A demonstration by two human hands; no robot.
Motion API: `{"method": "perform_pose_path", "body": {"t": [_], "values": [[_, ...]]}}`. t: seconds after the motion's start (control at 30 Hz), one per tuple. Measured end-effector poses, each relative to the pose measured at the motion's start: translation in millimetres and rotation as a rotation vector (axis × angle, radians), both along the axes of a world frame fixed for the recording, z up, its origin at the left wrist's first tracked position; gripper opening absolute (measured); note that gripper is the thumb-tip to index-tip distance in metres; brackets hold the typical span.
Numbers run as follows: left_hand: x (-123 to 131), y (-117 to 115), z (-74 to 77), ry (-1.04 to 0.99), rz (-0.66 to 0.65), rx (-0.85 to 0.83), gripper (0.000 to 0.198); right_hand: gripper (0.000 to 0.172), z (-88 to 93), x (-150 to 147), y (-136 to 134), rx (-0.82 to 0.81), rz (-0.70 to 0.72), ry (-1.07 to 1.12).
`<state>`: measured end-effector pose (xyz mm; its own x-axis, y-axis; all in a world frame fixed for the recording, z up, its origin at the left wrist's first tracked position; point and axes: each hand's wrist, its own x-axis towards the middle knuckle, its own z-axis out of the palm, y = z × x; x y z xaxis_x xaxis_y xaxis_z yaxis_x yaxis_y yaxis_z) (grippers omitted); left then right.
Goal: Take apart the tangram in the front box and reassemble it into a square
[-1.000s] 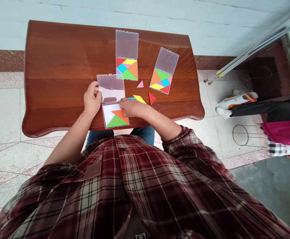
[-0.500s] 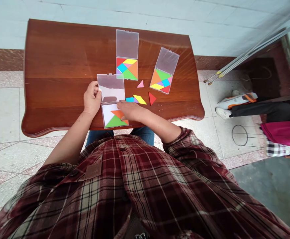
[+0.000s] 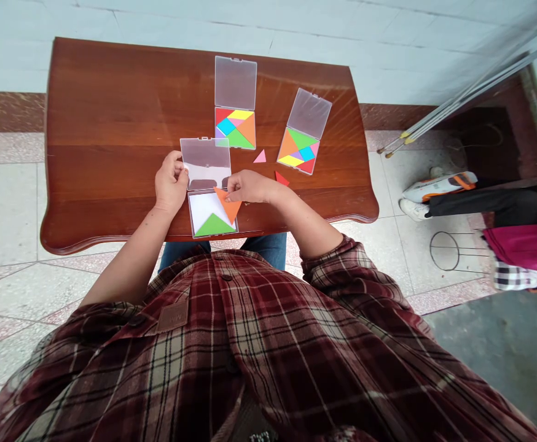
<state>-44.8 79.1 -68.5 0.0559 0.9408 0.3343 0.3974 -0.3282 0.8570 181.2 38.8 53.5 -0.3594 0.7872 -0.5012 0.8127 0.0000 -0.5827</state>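
Over the wooden table [image 3: 112, 110], your right hand [image 3: 249, 187] pinches an orange tangram triangle [image 3: 228, 204]; your left hand [image 3: 171, 182] grips the clear case's lid [image 3: 205, 158].

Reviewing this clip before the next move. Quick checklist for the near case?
1. Right hand pinching orange triangle: ok, fingertips on it, held over the near case.
2. Left hand on lid: ok, gripping its left edge, lid open.
3. Green triangle in the near case: ok, lying flat at the lower edge.
4. Pink triangle on the table: ok, in plain view, not touched.
5. Red triangle: not ok, right forearm partly covers it.
6. Orange triangle lined up with the green one: cannot tell.
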Motion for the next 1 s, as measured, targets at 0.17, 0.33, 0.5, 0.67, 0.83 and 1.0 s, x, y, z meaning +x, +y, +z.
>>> {"method": "perform_pose_path", "body": {"t": [0.17, 0.33, 0.5, 0.67, 0.83, 1.0], "values": [[0, -1, 2.8, 0.008, -0.002, -0.002, 0.029, 0.033, 9.9, -6, -11, 0.153, 0.062, -0.082], [-1, 1, -1.1, 0.01, 0.005, 0.013, 0.03, 0.018, 12.1, -23, -14, 0.216, 0.185, -0.237], [-2, 2, -4.6, 0.006, 0.003, 0.02, 0.033, 0.033, 13.2, -38, -5, 0.154, 0.273, -0.286], [0, 0, 0.4, -0.011, -0.012, 0.021, 0.031, 0.042, 8.1, -43, -2, 0.148, 0.331, -0.302], [2, -2, 5.2, -0.009, -0.011, 0.015, 0.029, 0.038, 0.7, -38, -6, 0.145, 0.376, -0.309], [2, -2, 4.7, -0.003, -0.021, -0.002, 0.029, 0.027, 1.6, -31, -8, 0.148, 0.367, -0.267]]}}
